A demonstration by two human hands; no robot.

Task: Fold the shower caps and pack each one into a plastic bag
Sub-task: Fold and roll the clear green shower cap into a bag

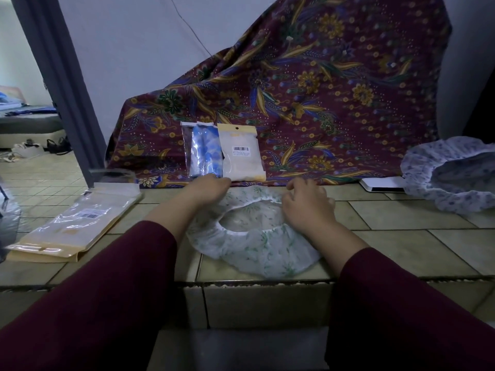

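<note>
While it lies flat with its hole facing up, this is how things stand:

Cap: the white, thin plastic shower cap with small green leaves point(257, 245) lies on the tiled ledge point(401, 236), right in front of the person.
Left hand: the left hand point(207, 188) rests at the cap's far left edge. Its fingers curl, but I cannot tell if they pinch the cap.
Right hand: the right hand point(308, 204) sits on the stretchy rim at the far right, fingers bent down onto it. A real pinch cannot be seen.
How it will feel: likely very light, soft and floppy, and a bit slippery. It may spring open again.
Where to hold: best at the gathered white rim, one hand each side.
Bags: the flat clear and tan plastic bags point(75, 226) wait to the left.
Done ones: two filled packs point(222, 153) lean on the patterned dark red cloth point(321, 89).
Next cap: a white cap with purple flowers point(450, 178) sits far right.
</note>
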